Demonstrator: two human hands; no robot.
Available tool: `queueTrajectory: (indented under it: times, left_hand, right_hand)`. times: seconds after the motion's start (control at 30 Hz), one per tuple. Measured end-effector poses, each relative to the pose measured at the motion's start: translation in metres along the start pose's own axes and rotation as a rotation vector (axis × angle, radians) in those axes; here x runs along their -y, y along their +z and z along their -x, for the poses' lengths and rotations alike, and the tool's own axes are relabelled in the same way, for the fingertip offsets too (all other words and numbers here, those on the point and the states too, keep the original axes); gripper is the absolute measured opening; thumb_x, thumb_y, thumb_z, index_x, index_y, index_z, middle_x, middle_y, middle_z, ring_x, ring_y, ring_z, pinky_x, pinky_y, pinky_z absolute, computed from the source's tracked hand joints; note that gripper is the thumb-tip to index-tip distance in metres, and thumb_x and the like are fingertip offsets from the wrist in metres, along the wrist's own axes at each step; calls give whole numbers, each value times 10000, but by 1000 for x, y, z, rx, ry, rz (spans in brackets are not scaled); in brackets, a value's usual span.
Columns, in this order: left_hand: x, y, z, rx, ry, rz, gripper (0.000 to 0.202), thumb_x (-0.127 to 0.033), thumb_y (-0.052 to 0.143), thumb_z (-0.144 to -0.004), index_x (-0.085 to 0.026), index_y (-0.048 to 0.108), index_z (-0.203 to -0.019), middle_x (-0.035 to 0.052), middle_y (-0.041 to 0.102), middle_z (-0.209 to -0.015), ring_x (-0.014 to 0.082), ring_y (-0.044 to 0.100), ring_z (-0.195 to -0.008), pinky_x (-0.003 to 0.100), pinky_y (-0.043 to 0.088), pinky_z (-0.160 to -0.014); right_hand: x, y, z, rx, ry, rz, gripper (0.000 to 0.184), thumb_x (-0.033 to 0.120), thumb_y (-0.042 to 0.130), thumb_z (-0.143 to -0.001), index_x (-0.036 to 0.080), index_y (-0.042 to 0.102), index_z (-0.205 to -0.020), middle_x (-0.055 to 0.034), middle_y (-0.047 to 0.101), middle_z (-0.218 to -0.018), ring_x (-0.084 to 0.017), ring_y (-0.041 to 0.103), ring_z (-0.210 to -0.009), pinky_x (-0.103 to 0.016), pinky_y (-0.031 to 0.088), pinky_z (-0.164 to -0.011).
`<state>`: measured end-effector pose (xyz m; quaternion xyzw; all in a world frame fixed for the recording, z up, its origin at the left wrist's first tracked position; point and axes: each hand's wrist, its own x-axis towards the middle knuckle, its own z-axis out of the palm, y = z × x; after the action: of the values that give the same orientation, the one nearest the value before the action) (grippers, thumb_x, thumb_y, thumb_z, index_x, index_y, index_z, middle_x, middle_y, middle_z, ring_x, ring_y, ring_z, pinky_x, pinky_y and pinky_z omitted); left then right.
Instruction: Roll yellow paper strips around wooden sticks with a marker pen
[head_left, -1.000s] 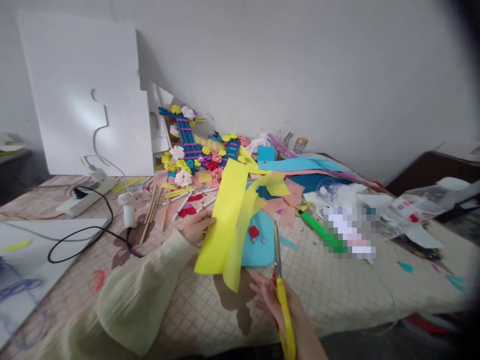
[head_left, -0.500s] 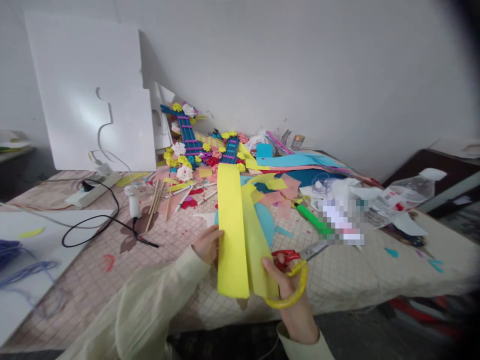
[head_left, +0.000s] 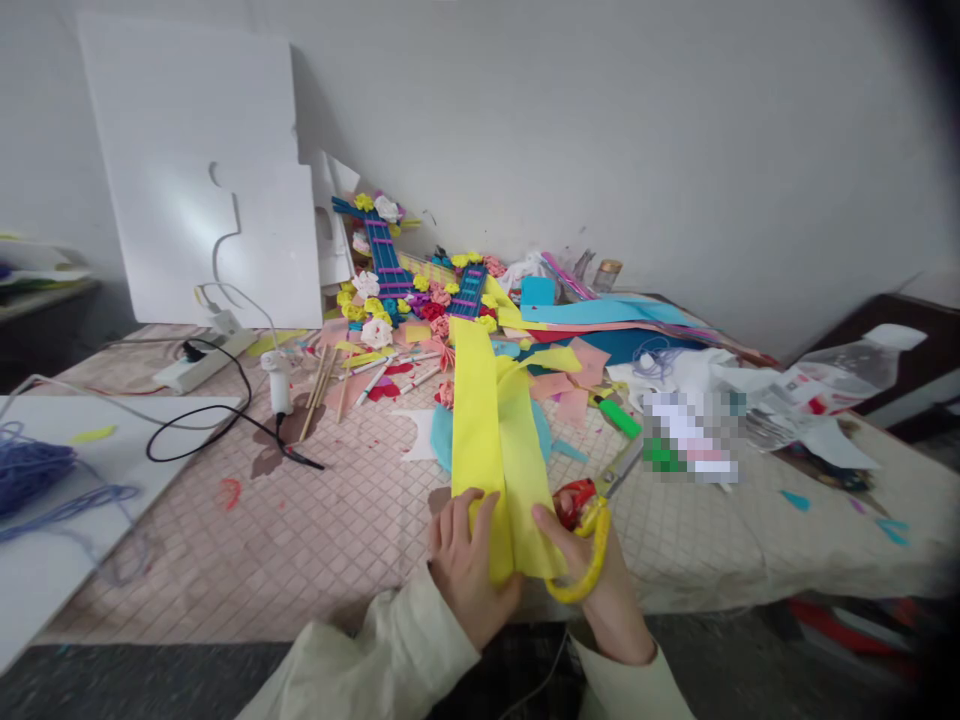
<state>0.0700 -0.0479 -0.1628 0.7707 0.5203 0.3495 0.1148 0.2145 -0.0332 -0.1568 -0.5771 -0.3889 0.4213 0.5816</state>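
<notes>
Left fingers point(head_left: 460, 515) moved down the yellow paper point(head_left: 478, 420), pinching its lower end; right fingers point(head_left: 553, 524), carrying scissors point(head_left: 611, 478), pinch it too; tabletop point(head_left: 352, 530) below, wall point(head_left: 600, 130) behind.

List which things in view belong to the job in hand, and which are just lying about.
In the job:
yellow material, held by the left hand and the right hand
scissors, hooked on the right hand

Apparently just lying about:
glue gun
power strip
wooden sticks
purple-blue yarn
clear bottle
</notes>
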Motion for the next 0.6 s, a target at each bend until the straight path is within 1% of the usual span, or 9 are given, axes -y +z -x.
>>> queueTrajectory:
  times: [0.1,0.2,0.27,0.33,0.4,0.5,0.6]
  left_hand:
    - [0,-1,0,46,9,2,651,-166,605,-522,-133,458,-1155,150,480,-1140,335,433,-1062,492,338,-899]
    - [2,-8,-3,112,-14,54,573,-127,572,-507,-107,491,-1074,160,496,-1102,330,444,-1047,503,355,-890]
    - [4,-14,-4,157,-3,101,523,-99,560,-507,-104,504,-1027,163,496,-1093,323,450,-1049,503,367,-893]
    - [8,-20,-4,210,40,153,433,-93,566,-537,-117,523,-968,158,503,-1085,317,447,-1077,499,372,-910]
    - [12,-25,-4,250,68,210,294,-115,578,-598,-137,540,-889,147,522,-1061,304,453,-1099,482,385,-923]
    - [19,-30,-4,252,65,284,137,-154,578,-671,-162,543,-803,121,561,-1002,270,501,-1075,438,427,-906]
    - [22,-34,-4,213,77,313,102,-176,581,-694,-170,550,-791,109,587,-983,252,541,-1036,429,435,-908]
  right_hand:
    - [2,-5,0,3,-20,46,342,321,712,-568,210,389,-580,67,416,-524,-107,424,-484,-241,372,-476]
    - [8,-8,1,11,-39,98,326,319,695,-581,208,388,-578,70,405,-509,-102,417,-461,-233,359,-452]
    - [13,-8,2,-6,-62,109,323,319,688,-576,207,385,-577,69,404,-511,-99,418,-457,-231,363,-445]
    - [16,-7,2,-23,-79,91,330,311,691,-562,205,379,-562,68,400,-510,-94,413,-456,-228,365,-444]
    - [17,-6,2,-24,-75,73,332,303,694,-557,204,377,-552,71,389,-503,-87,398,-447,-225,358,-437]
    - [11,-8,0,-22,-49,59,315,306,692,-570,203,395,-586,69,408,-524,-89,413,-456,-223,356,-437]
    - [3,-11,-1,-23,-30,49,315,307,699,-578,204,404,-618,65,426,-546,-95,436,-473,-224,363,-445]
